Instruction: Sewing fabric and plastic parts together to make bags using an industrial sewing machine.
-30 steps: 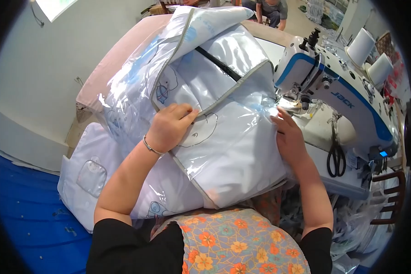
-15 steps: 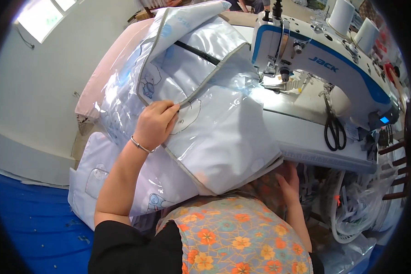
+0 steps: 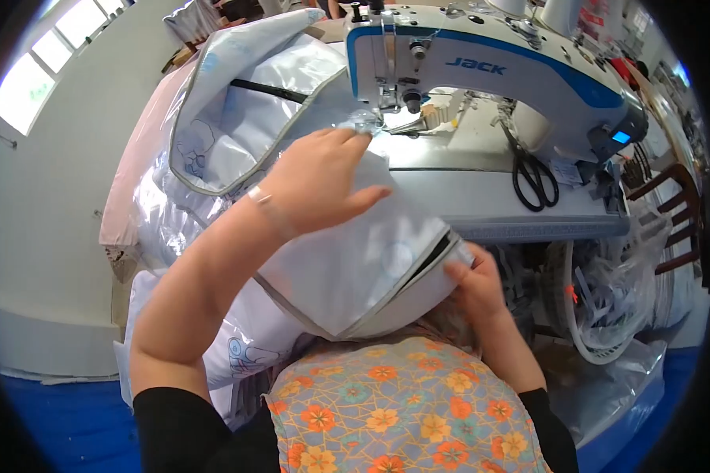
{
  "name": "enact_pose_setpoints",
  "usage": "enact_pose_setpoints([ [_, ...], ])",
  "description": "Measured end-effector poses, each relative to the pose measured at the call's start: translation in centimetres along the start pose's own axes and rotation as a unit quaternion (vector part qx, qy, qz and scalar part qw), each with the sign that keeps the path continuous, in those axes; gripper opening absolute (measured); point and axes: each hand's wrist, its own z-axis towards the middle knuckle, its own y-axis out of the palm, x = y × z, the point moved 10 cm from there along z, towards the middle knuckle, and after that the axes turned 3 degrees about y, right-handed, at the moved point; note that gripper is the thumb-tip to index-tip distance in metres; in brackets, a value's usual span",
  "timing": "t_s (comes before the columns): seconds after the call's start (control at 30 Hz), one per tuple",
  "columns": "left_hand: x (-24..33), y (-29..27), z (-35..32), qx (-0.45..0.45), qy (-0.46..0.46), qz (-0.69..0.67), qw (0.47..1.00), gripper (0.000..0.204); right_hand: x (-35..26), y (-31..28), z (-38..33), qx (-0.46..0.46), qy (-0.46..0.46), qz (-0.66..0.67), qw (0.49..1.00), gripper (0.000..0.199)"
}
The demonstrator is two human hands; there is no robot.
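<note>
Glossy white printed fabric (image 3: 347,264) with grey edge binding is spread over the machine bed and hangs toward my lap. Its inner end runs to the presser foot of a white and blue sewing machine (image 3: 481,67). My left hand (image 3: 319,177) lies over the fabric just in front of the presser foot, fingers stretched forward and thumb spread. At the fabric's near right corner, my right hand (image 3: 479,288) pinches the bound edge, beside a dark gap between the layers. A black strip (image 3: 268,91) crosses the folded part at the far left.
Black-handled scissors (image 3: 534,177) lie on the machine table (image 3: 481,201), right of the needle. Below the table's right end stands a white basket (image 3: 580,331) with clear plastic in it. A pink padded surface (image 3: 130,185) bears fabric at left, and a wooden chair (image 3: 678,213) is far right.
My left hand has left the fabric's bound edge and moved right toward the presser foot, opening out. My right hand has risen from below and gripped the near corner. The view has shifted right.
</note>
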Motion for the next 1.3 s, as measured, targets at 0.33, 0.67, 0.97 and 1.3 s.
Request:
enact_pose_setpoints([
  [0.33, -5.7, 6.4, -0.1, -0.06, -0.113, 0.118, 0.985, 0.012, -9.3, -2.6, 5.7, -0.13, 0.193, -0.592, 0.772, 0.037],
  [0.67, -2.2, 7.1, 0.8, -0.09, 0.049, 0.07, 0.992, 0.021, -8.4, 9.1, 8.9, -0.098, -0.088, -0.615, 0.777, 0.035],
  [0.97, -9.8, 7.1, 0.6, -0.133, -0.033, 0.255, 0.957, 0.031, -8.8, 9.1, 9.0, -0.153, -0.107, -0.573, 0.798, 0.03],
  [1.3, -14.4, 7.7, 1.5, -0.089, -0.334, -0.589, 0.731, 0.032, -8.1, 9.3, 10.7, -0.174, -0.057, -0.635, 0.751, 0.031],
])
